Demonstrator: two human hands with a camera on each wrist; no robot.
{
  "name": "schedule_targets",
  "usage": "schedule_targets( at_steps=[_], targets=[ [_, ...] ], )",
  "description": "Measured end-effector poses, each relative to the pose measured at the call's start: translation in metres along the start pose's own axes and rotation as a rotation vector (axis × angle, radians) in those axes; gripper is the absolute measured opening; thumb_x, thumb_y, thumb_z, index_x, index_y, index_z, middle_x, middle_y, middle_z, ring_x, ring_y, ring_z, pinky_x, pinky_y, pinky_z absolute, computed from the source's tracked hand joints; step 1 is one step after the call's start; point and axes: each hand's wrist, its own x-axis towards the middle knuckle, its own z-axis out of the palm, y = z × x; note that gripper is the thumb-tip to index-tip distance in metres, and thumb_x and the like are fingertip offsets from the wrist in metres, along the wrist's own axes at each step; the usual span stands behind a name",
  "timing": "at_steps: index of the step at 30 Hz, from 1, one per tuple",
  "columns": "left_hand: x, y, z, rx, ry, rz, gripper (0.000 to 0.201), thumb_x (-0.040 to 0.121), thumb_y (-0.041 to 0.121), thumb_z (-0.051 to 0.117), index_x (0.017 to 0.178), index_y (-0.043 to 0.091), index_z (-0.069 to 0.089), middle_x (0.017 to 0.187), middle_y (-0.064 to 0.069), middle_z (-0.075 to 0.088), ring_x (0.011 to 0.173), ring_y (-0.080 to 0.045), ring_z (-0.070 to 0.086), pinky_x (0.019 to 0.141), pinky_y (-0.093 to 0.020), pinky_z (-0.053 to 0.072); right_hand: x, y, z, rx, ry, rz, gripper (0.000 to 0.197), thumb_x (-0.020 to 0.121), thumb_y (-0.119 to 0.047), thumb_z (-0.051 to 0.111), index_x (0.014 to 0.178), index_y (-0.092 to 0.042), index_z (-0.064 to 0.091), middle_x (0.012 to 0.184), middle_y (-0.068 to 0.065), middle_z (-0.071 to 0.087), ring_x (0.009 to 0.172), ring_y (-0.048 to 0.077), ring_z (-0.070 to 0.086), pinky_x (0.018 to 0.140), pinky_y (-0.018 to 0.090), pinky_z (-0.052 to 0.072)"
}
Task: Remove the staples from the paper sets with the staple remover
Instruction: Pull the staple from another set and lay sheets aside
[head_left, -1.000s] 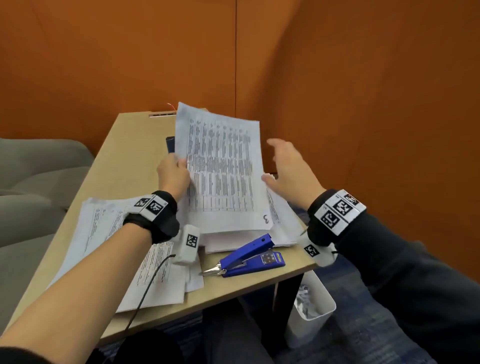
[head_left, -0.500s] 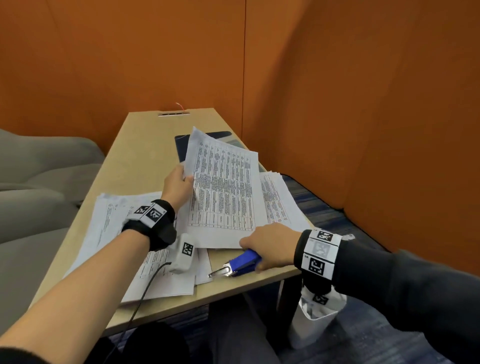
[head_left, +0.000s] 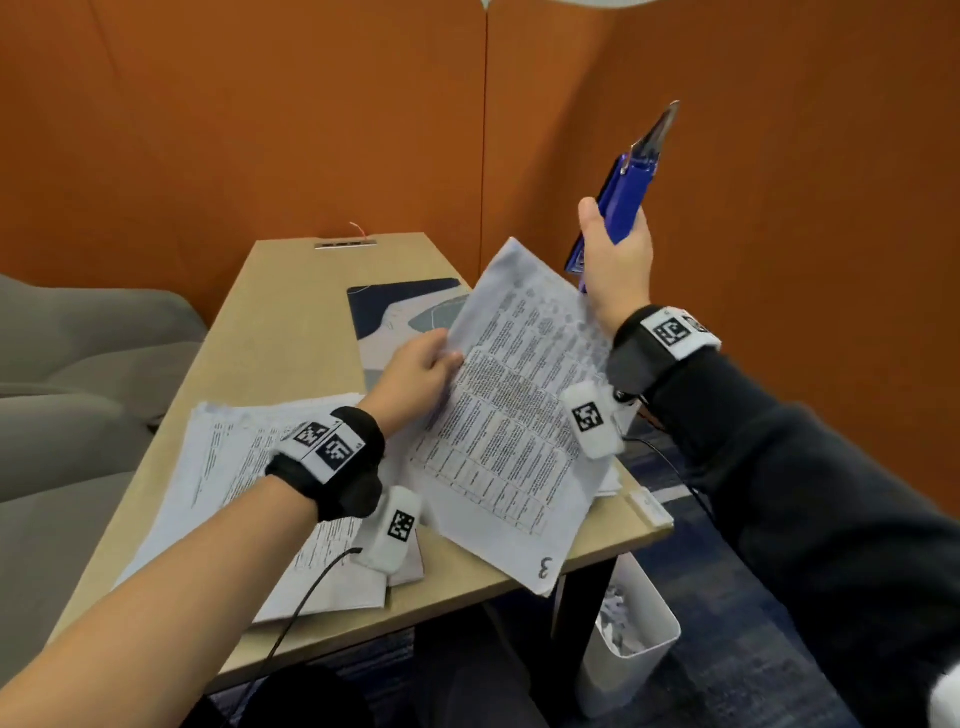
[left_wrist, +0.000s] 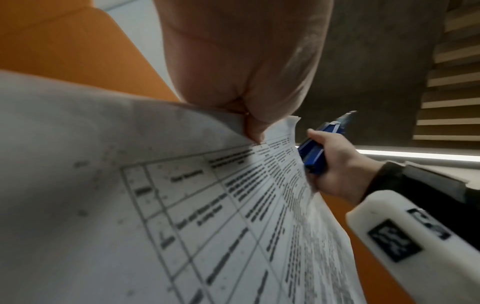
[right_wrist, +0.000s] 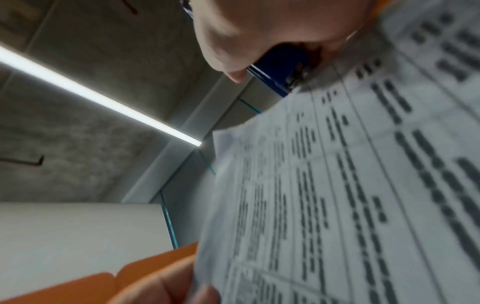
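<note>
From over the person's shoulder, the left hand (head_left: 415, 379) pinches the left edge of a printed paper set (head_left: 514, 415) and holds it tilted above the table (head_left: 280, 312), its lower corner marked "3" hanging past the near edge, while the right hand (head_left: 618, 260) is wrapped in a closed fist around the blue staple remover (head_left: 626, 192) and holds it up in the air, metal nose pointing at the ceiling, just beside the set's top right corner. More sheets (head_left: 234, 457) lie flat on the table under the left forearm, and a white bin (head_left: 634, 639) of scraps stands on the floor by the table leg. The left wrist camera shows thumb and fingers pressed together on the sheets' upper edge (left_wrist: 249, 123), with the tool (left_wrist: 314, 154) clutched just behind the far edge of the page. The right wrist view is mostly blurred print — a sliver of blue (right_wrist: 280, 67) under the curled fingers is all it gives of the remover, and I cannot see the staple in any view. I'd judge the tool is in hand but not yet applied; next the nose must swing down and slip under the staple, wherever it sits, with the left hand keeping that corner steady.
</note>
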Motion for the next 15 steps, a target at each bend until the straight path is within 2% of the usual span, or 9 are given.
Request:
schedule_targets(
  at_steps=[1, 2, 4, 5, 9, 12, 15],
  targets=[
    [0.001, 0.005, 0.003, 0.011, -0.003, 0.021, 0.020, 0.100, 0.018, 0.046, 0.083, 0.009, 0.049, 0.076, 0.003, 0.049, 0.068, -0.008, 0.044, 0.061, -0.026, 0.034, 0.003, 0.003, 0.004, -0.018, 0.015, 0.006, 0.015, 0.092, -0.041, 0.058, 0.083, -0.031, 0.051, 0.075, -0.010, 0.053, 0.066, 0.009, 0.051, 0.070, 0.031, 0.049],
    [0.002, 0.009, 0.006, 0.015, -0.008, 0.034, 0.019, 0.100, 0.019, 0.046, 0.083, 0.011, 0.048, 0.075, 0.006, 0.049, 0.068, -0.006, 0.043, 0.060, -0.023, 0.033, 0.004, 0.006, 0.007, -0.040, 0.006, 0.013, 0.016, 0.092, -0.041, 0.059, 0.080, -0.032, 0.051, 0.074, -0.010, 0.053, 0.066, 0.008, 0.051, 0.070, 0.027, 0.049],
    [0.003, 0.013, 0.009, 0.025, -0.019, 0.051, 0.016, 0.100, 0.018, 0.046, 0.085, 0.016, 0.047, 0.074, 0.010, 0.047, 0.067, -0.001, 0.043, 0.057, -0.018, 0.029, 0.004, 0.009, 0.013, -0.092, -0.057, 0.005, 0.023, 0.093, -0.040, 0.059, 0.074, -0.029, 0.050, 0.072, -0.011, 0.053, 0.062, 0.005, 0.049, 0.061, 0.015, 0.043],
    [0.003, 0.014, 0.010, 0.036, -0.024, 0.065, 0.016, 0.100, 0.018, 0.046, 0.084, 0.018, 0.047, 0.073, 0.011, 0.046, 0.066, -0.001, 0.042, 0.055, -0.017, 0.028, 0.004, 0.009, 0.015, -0.110, -0.081, -0.011, 0.026, 0.093, -0.039, 0.058, 0.072, -0.027, 0.050, 0.071, -0.010, 0.053, 0.061, 0.005, 0.048, 0.060, 0.014, 0.041],
    [0.002, 0.019, 0.017, 0.017, -0.044, 0.086, 0.014, 0.100, 0.019, 0.046, 0.086, 0.017, 0.049, 0.073, 0.011, 0.048, 0.066, -0.002, 0.044, 0.055, -0.019, 0.030, 0.006, 0.000, 0.021, -0.098, -0.108, -0.018, 0.035, 0.092, -0.044, 0.058, 0.067, -0.022, 0.049, 0.068, -0.005, 0.055, 0.064, 0.013, 0.054, 0.067, 0.029, 0.047],
    [0.000, 0.024, 0.020, 0.040, -0.052, 0.103, 0.030, 0.100, 0.018, 0.045, 0.073, 0.029, 0.039, 0.072, 0.012, 0.046, 0.065, -0.002, 0.043, 0.055, -0.017, 0.028, 0.009, -0.001, 0.021, -0.095, -0.066, 0.035, 0.039, 0.092, -0.047, 0.057, 0.063, -0.023, 0.047, 0.064, -0.006, 0.052, 0.063, 0.016, 0.054, 0.068, 0.033, 0.050],
    [0.000, 0.025, 0.022, 0.060, -0.062, 0.130, 0.027, 0.101, 0.018, 0.045, 0.075, 0.025, 0.040, 0.072, 0.011, 0.047, 0.066, -0.003, 0.044, 0.055, -0.020, 0.030, 0.011, -0.001, 0.020, -0.058, -0.051, 0.093, 0.039, 0.089, -0.052, 0.057, 0.063, -0.023, 0.049, 0.064, -0.005, 0.053, 0.066, 0.019, 0.056, 0.077, 0.043, 0.055]
  ],
)
